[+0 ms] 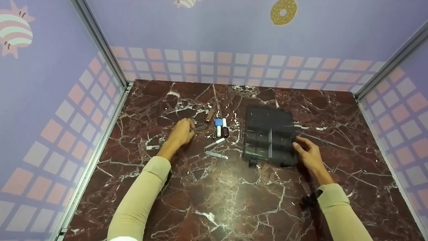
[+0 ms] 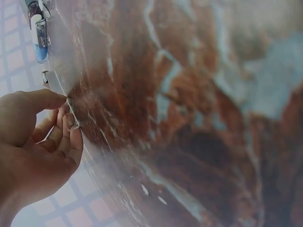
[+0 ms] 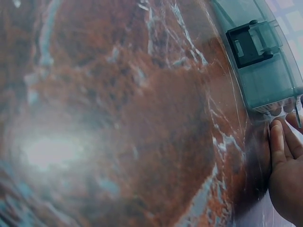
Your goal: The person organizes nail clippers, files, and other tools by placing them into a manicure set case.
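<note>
My left hand (image 1: 181, 131), left of a group of small items, has its fingers curled, with a small shiny piece (image 2: 71, 122) between thumb and fingertips; its kind is hard to make out. A thin grey strip (image 1: 199, 128) lies just beyond those fingers. On the right, a dark see-through plastic case (image 1: 282, 117) lies flat, its inner dividers visible through the lid. My right hand (image 1: 309, 155) touches the case's right side with its fingertips. A black latch (image 3: 251, 43) shows on the case's near side in the right wrist view.
Between hand and case stand a blue-capped bottle (image 1: 218, 122), a dark bottle (image 1: 225, 132) and a white-capped piece (image 1: 219, 131). Behind them lies a brown item (image 1: 210, 115). Nearer are a white-ended stick (image 1: 219, 141) and a clear flat strip (image 1: 216, 154). Patterned walls (image 1: 207, 67) enclose the marble-look table (image 1: 250, 207).
</note>
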Tool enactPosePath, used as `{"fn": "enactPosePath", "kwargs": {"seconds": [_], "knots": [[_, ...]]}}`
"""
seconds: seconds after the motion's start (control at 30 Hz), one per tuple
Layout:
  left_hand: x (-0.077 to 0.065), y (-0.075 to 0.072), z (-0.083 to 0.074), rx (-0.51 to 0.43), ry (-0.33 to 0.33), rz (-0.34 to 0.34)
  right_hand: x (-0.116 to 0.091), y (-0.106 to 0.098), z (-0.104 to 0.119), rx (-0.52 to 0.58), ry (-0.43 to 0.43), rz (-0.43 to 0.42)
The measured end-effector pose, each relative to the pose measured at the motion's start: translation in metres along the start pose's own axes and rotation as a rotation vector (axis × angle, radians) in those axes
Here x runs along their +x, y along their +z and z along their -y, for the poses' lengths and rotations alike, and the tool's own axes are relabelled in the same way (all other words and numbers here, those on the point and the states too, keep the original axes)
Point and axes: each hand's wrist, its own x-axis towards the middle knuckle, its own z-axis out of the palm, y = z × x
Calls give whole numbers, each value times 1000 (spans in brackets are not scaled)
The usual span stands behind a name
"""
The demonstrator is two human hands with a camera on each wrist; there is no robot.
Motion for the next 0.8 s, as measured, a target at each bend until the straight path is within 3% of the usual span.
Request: {"fn": "enactPosePath", "kwargs": {"seconds": [0.17,0.3,0.53,0.8], "knots": [[-4,-5,0,-88,60,-28,-9,2,24,-25,-2,32],[-4,-9,-17,-169,122,-32,-16,2,38,-40,-46,28],[-7,-2,-75,-287,166,88,-20,4,42,-27,-15,15],[-5,25,-139,-285,273,174,-16,4,35,-15,-6,17]]}}
